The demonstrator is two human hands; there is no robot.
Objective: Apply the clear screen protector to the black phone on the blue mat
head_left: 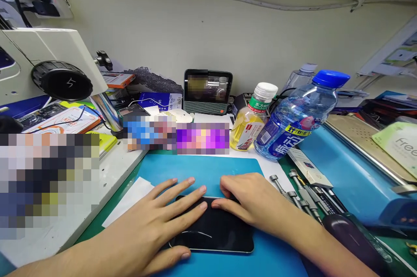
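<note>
The left hand (pixel 159 216) hides much of the smartphone's (pixel 224 233) left part, and the right hand (pixel 247 196) covers its upper right corner. The right hand's curled fingertips are tucked out of sight. The picture's bottom edge cuts off the blue mat (pixel 202 165) and both forearms; the left edge crops the microscope (pixel 58 49). Coarse pixels blur the lower-left block and two patches behind the mat. The blue-capped bottle (pixel 293 116) partly hides a clear bottle (pixel 297 78).

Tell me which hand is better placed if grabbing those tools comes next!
Probably the right hand: it's nearer the tools, while the left hand spreads over the phone, farther away.
</note>
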